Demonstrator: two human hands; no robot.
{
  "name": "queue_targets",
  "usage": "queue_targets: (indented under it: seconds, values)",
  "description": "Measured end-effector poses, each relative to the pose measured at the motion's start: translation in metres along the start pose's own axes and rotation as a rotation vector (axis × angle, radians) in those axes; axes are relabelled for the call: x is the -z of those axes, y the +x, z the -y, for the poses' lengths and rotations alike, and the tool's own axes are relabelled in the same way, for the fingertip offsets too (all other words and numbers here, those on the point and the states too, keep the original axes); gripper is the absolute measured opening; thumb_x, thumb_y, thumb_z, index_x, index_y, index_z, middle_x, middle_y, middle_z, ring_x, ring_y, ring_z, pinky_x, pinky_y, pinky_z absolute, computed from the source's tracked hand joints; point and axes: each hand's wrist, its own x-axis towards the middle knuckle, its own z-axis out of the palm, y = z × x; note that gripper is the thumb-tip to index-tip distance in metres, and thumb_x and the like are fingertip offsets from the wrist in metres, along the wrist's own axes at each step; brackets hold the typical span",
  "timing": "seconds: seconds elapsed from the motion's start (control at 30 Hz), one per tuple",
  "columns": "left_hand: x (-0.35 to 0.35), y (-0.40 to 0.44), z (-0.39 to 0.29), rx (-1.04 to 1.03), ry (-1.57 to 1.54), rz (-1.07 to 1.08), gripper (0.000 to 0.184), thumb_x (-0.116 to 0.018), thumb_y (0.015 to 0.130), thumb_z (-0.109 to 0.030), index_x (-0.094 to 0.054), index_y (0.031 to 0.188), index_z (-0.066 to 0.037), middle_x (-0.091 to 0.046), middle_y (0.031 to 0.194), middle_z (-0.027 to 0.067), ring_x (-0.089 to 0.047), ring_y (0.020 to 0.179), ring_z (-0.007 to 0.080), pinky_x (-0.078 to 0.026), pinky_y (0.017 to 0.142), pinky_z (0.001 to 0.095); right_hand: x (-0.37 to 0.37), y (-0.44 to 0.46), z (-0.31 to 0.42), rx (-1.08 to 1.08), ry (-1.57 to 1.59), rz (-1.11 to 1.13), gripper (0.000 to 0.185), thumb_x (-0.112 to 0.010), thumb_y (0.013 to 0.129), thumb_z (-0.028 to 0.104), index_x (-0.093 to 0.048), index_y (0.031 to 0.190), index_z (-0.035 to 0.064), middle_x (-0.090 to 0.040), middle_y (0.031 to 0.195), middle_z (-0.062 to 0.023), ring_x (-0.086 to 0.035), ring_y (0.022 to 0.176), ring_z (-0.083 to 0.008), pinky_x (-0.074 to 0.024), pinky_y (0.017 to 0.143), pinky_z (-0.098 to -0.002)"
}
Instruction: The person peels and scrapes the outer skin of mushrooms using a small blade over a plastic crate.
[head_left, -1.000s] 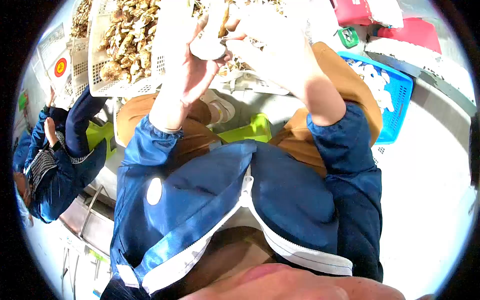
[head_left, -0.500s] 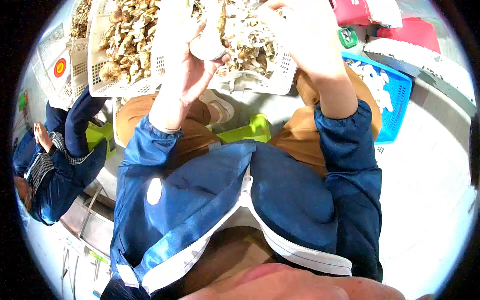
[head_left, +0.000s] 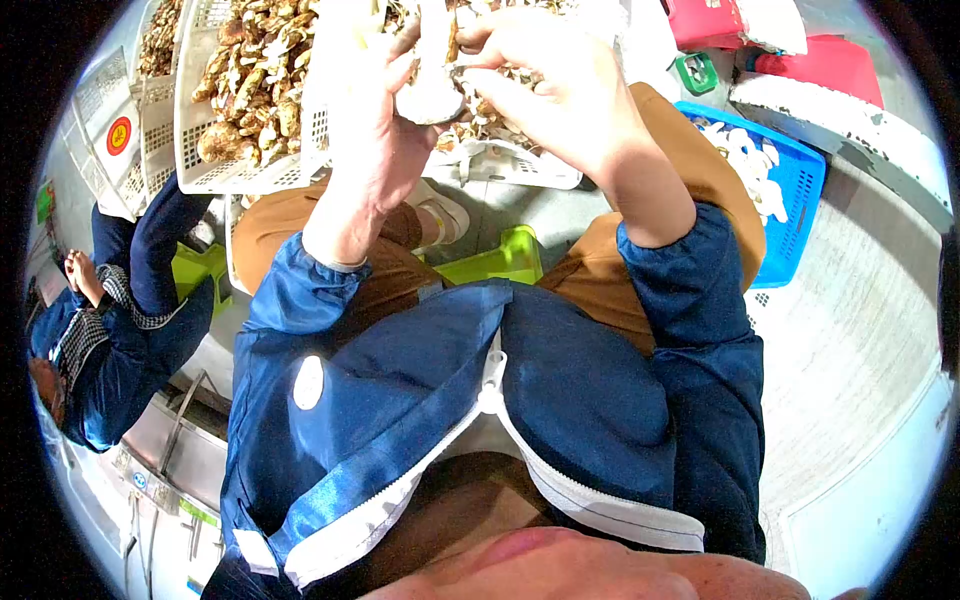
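Observation:
My left hand [head_left: 375, 130] is closed around a mushroom [head_left: 432, 102], its pale rounded cap toward me and its stem pointing away. My right hand [head_left: 545, 85] sits just right of the mushroom, fingers bent and pinched close to the stem. What those fingers hold, if anything, I cannot make out. Both hands are over a white basket [head_left: 530, 172] with pale and brown peelings in it. To the left, another white basket [head_left: 235, 178] is heaped with brown, unpeeled-looking mushrooms [head_left: 250, 95]. Glare washes out part of both hands.
A blue basket [head_left: 805, 200] with white pieces [head_left: 750, 165] stands by my right knee. Beyond it are a small green container [head_left: 696, 73] and red containers [head_left: 825, 72]. A lime-green stool [head_left: 500, 262] shows between my legs. Another person [head_left: 120, 330] sits at the left.
My right hand has come down and left toward the mushroom, its fingers now close to the stem. The mushroom has shifted slightly right in my left hand.

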Motion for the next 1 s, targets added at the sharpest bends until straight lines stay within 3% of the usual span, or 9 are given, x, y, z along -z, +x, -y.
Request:
queue_targets:
  seconds: [0.23, 0.3, 0.33, 0.4, 0.6, 0.7, 0.83, 0.97, 1.0]
  values:
    - [0.001, -0.001, 0.0, 0.029, -0.062, 0.063, 0.06, -0.059, 0.1, -0.037, -0.041, 0.153, -0.014, -0.059, 0.135, 0.0053, -0.062, 0.113, 0.0173, -0.055, 0.09, 0.0361, 0.007, 0.003, 0.011, -0.164, 0.086, 0.025, 0.01, -0.067, 0.087, 0.005, -0.063, 0.08, 0.0, -0.067, 0.09, -0.0142, -0.066, 0.078, -0.024, -0.0546, 0.067, -0.0343]
    - [-0.006, 0.0, 0.0, -0.051, -0.072, 0.027, 0.059, -0.056, 0.101, -0.031, -0.039, 0.153, -0.008, -0.063, 0.128, 0.0068, -0.065, 0.105, 0.0148, -0.059, 0.08, 0.0311, 0.005, 0.004, 0.008, 0.015, 0.077, -0.045, 0.01, -0.067, 0.087, 0.004, -0.063, 0.079, -0.0002, -0.067, 0.088, -0.0137, -0.066, 0.076, -0.0232, -0.0543, 0.067, -0.0333]
    - [-0.01, 0.0, -0.001, -0.054, -0.053, 0.02, 0.06, -0.056, 0.101, -0.033, -0.038, 0.154, -0.01, -0.06, 0.133, 0.0064, -0.063, 0.11, 0.0161, -0.056, 0.086, 0.0345, 0.004, 0.005, 0.006, 0.105, 0.072, -0.081, 0.01, -0.066, 0.087, 0.004, -0.063, 0.079, -0.0003, -0.067, 0.087, -0.0135, -0.066, 0.076, -0.0228, -0.0541, 0.067, -0.0328]
    - [-0.016, -0.003, -0.003, -0.058, -0.014, 0.009, 0.062, -0.057, 0.1, -0.037, -0.038, 0.155, -0.016, -0.054, 0.143, 0.0056, -0.058, 0.121, 0.0188, -0.051, 0.098, 0.0411, 0.001, 0.003, 0.001, 0.017, 0.078, -0.04, 0.007, -0.067, 0.086, 0.004, -0.065, 0.081, -0.0004, -0.068, 0.087, -0.0132, -0.067, 0.075, -0.0247, -0.054, 0.067, -0.0343]
    - [-0.01, 0.0, 0.001, -0.076, -0.05, 0.018, 0.061, -0.06, 0.098, -0.028, -0.04, 0.151, -0.007, -0.051, 0.143, 0.0077, -0.056, 0.123, 0.0198, -0.055, 0.095, 0.0402, 0.004, 0.002, 0.01, -0.168, 0.035, -0.057, 0.006, -0.065, 0.086, 0.005, -0.067, 0.085, -0.0004, -0.068, 0.084, -0.0152, -0.067, 0.074, -0.0286, -0.0541, 0.067, -0.037]
    - [-0.011, 0.0, 0.002, -0.049, 0.007, -0.001, 0.062, -0.055, 0.1, -0.037, -0.038, 0.155, -0.013, -0.059, 0.133, 0.0068, -0.06, 0.113, 0.0176, -0.054, 0.087, 0.0381, 0.002, 0.002, 0.01, -0.159, -0.029, -0.104, 0.007, -0.062, 0.088, 0.006, -0.067, 0.086, 0.0, -0.067, 0.082, -0.0169, -0.067, 0.073, -0.0291, -0.0539, 0.066, -0.0371]
    - [-0.004, -0.002, -0.001, 0.073, -0.069, 0.007, 0.06, -0.055, 0.101, -0.037, -0.04, 0.152, -0.009, -0.06, 0.12, 0.0103, -0.058, 0.099, 0.0186, -0.053, 0.068, 0.0292, 0.009, 0.006, 0.009, -0.152, -0.094, -0.147, 0.006, -0.063, 0.087, 0.004, -0.068, 0.089, 0.0, -0.067, 0.082, -0.0174, -0.068, 0.073, -0.0296, -0.0538, 0.067, -0.0371]
    - [0.0, -0.002, -0.002, 0.157, -0.188, 0.05, 0.054, -0.054, 0.102, -0.036, -0.045, 0.146, -0.005, -0.059, 0.113, 0.0121, -0.056, 0.089, 0.0197, -0.05, 0.06, 0.0237, 0.031, 0.015, -0.001, -0.065, -0.342, -0.524, 0.004, -0.064, 0.085, -0.003, -0.067, 0.087, -0.0016, -0.068, 0.082, -0.0151, -0.068, 0.078, -0.0244, -0.0533, 0.07, -0.0346]
    - [0.005, -0.001, -0.002, 0.181, -0.217, 0.048, 0.052, -0.053, 0.103, -0.035, -0.046, 0.144, -0.004, -0.059, 0.112, 0.0122, -0.055, 0.087, 0.0199, -0.05, 0.06, 0.023, 0.037, 0.015, -0.001, -0.11, -0.274, -0.504, 0.002, -0.065, 0.085, -0.001, -0.067, 0.086, -0.0018, -0.068, 0.083, -0.0147, -0.068, 0.079, -0.0243, -0.0529, 0.07, -0.0345]
